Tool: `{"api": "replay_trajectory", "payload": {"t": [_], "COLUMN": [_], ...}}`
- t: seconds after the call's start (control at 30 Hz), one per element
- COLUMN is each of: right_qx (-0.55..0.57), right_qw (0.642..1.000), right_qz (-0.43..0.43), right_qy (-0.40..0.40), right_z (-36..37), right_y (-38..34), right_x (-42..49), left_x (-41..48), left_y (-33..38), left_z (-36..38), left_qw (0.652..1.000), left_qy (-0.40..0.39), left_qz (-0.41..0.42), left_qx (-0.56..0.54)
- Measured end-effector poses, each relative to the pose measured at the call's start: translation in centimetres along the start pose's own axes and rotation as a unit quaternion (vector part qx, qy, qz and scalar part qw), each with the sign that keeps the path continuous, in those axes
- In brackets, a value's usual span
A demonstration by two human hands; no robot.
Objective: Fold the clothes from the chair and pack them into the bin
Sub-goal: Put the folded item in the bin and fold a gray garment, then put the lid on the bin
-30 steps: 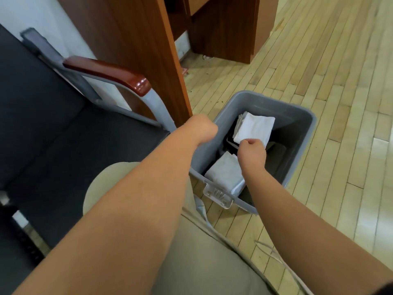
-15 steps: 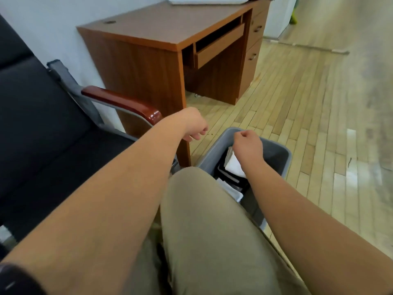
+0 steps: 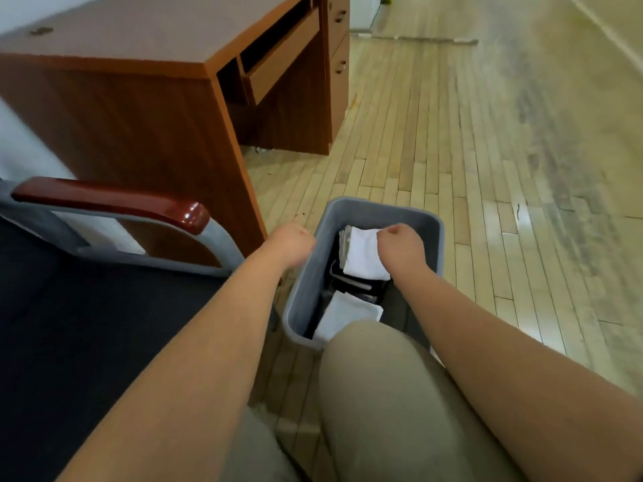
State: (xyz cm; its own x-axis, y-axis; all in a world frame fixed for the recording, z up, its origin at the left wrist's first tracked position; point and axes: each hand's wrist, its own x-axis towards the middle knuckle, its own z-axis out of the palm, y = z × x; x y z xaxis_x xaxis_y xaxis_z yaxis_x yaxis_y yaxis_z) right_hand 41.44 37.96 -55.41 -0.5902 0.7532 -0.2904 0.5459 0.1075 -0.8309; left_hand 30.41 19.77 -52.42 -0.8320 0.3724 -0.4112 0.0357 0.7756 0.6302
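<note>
Down at the grey bin (image 3: 382, 207) on the floor, my right hand (image 3: 400, 247) has dropped from above the rim onto the top white folded cloth (image 3: 360, 259). Its fingers curl under and out of sight, so I cannot tell whether they pinch or press. My left hand (image 3: 291, 243) has come away from the armrest (image 3: 114, 200) to the bin's left rim, fingers hidden too. A second white fold (image 3: 348, 313) lies nearer my knee (image 3: 382, 394), with dark clothes (image 3: 351, 285) between the two.
</note>
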Motion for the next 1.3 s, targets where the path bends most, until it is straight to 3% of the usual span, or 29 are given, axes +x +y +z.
{"api": "replay_trajectory", "payload": {"t": [0.17,0.33,0.43,0.57,0.7,0.93,1.3], "right_qx": [-0.037,-0.067,-0.161,-0.184,-0.113,-0.055,-0.023], "right_qw": [0.998,0.99,0.969,0.956,0.953,0.952,0.967], "right_qz": [0.04,0.051,0.094,0.197,0.271,0.28,0.211], "right_qy": [-0.008,0.117,0.163,0.116,0.079,0.115,0.14], "right_z": [3.6,3.5,2.9,2.0,0.5,-4.7,-18.9], "right_y": [5.0,9.5,11.3,12.4,12.6,7.2,-15.0], "right_x": [5.7,12.3,14.3,14.1,13.4,11.9,7.9], "left_x": [6.2,14.3,16.8,17.1,17.2,15.7,7.3], "left_y": [-4.0,-6.7,-7.4,-6.9,-5.2,-2.4,16.4], "left_z": [3.5,6.7,9.1,11.0,10.5,5.5,-9.5], "left_qw": [0.997,0.993,0.994,0.994,0.987,0.968,0.974], "left_qy": [-0.018,0.041,0.029,0.012,-0.009,-0.024,0.037], "left_qz": [-0.039,-0.066,-0.086,-0.108,-0.155,-0.22,-0.182], "left_qx": [0.07,0.092,0.066,0.006,-0.027,-0.118,-0.131]}}
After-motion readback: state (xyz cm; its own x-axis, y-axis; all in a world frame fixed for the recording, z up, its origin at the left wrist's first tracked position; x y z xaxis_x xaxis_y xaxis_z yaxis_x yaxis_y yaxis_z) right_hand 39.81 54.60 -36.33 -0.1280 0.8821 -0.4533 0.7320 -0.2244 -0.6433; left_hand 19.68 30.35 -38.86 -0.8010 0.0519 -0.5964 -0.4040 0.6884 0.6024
